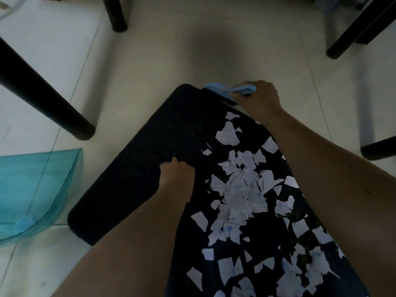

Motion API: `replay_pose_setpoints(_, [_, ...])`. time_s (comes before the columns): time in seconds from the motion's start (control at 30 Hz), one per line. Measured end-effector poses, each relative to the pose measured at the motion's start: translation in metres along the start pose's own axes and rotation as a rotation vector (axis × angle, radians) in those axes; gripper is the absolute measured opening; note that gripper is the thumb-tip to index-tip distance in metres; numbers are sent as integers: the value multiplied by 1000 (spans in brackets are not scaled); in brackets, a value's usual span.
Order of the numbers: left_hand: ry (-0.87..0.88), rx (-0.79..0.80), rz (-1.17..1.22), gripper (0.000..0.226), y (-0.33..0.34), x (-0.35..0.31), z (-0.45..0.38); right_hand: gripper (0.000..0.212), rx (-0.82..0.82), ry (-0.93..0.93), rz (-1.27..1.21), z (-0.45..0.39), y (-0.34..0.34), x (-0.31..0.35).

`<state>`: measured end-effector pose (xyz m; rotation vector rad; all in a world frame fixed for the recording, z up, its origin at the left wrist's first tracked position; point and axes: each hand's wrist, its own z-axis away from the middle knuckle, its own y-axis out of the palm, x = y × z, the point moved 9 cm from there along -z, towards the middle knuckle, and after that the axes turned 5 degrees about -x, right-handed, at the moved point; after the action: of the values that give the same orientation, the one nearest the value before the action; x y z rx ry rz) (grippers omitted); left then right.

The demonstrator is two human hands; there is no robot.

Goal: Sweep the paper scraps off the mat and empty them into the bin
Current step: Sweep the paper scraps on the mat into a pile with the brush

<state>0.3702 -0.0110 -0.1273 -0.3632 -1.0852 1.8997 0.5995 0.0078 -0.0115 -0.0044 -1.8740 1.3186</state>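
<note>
Scraps point(240, 189) look light and will fly; right hand point(260, 99) grips the brush point(227, 91), left hand point(177, 179) curled on mat point(150, 146)

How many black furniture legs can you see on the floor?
4. One at the far top middle, a big slanted one on the left, one at the top right, and one poking in at the right edge. More may be out of view.

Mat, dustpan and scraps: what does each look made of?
Mat: dark, matte, fuzzy-looking, likely carpet or felt. Dustpan: clear teal, glossy, probably plastic; floor lines show through it. Scraps: thin white paper, some with a faint grid, torn edges.
</note>
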Motion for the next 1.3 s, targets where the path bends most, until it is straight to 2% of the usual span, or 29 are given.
replay_pose_setpoints(0.07, [5, 13, -7, 55, 1, 0, -1, 20, 40, 29, -39, 0, 8, -2])
replay_pose_setpoints(0.17, [4, 26, -13, 61, 0, -1, 1, 39, 213, 189, 0, 10, 31, -27])
replay_pose_setpoints(0.3, [-2, 13, 6, 59, -1, 0, 2, 34, 392, 317, -176, 21, 27, -30])
replay_pose_setpoints(0.37, [-1, 3, 12, 54, -1, 0, 3, 31, 386, 256, -212, 16, 10, -17])
replay_pose_setpoints(0.43, [2, 0, 18, 53, -3, 0, 4, 31, 265, 185, -238, 6, -12, -9])
replay_pose_setpoints(0.53, [6, 12, 5, 61, -3, -1, 5, 38, 124, 123, -93, 3, -18, -11])
replay_pose_setpoints(0.63, [-2, 25, 4, 68, -3, -1, 5, 25, 233, 45, 25, 24, 12, -12])
replay_pose_setpoints(0.7, [-3, 28, 8, 74, -2, 0, 5, 16, 325, 66, 44, 40, 24, -19])
replay_pose_setpoints(0.77, [-5, 24, 15, 76, -1, 1, 6, 29, 405, 101, 72, 49, 24, -24])
replay_pose_setpoints(0.87, [-6, 16, 25, 73, -2, 1, 7, 28, 539, 125, 24, 59, 9, -19])
replay_pose_setpoints(0.93, [-9, 14, 33, 71, -2, 1, 8, 21, 416, 119, -63, 50, -12, -15])
replay_pose_setpoints(1.0, [-13, 14, 31, 69, -2, 1, 7, 29, 168, 118, -109, 34, -34, -18])
replay_pose_setpoints(1.07, [-14, 15, 27, 69, -2, 1, 7, 29, -3, 131, -127, 24, -40, -23])
replay_pose_setpoints(1.17, [-14, 27, 25, 74, -1, 0, 5, 24, -39, 96, -101, 22, -16, -19])
replay_pose_setpoints(1.3, [-7, 21, 32, 75, -1, 1, 5, 23, 73, 117, -66, 28, 21, -26])
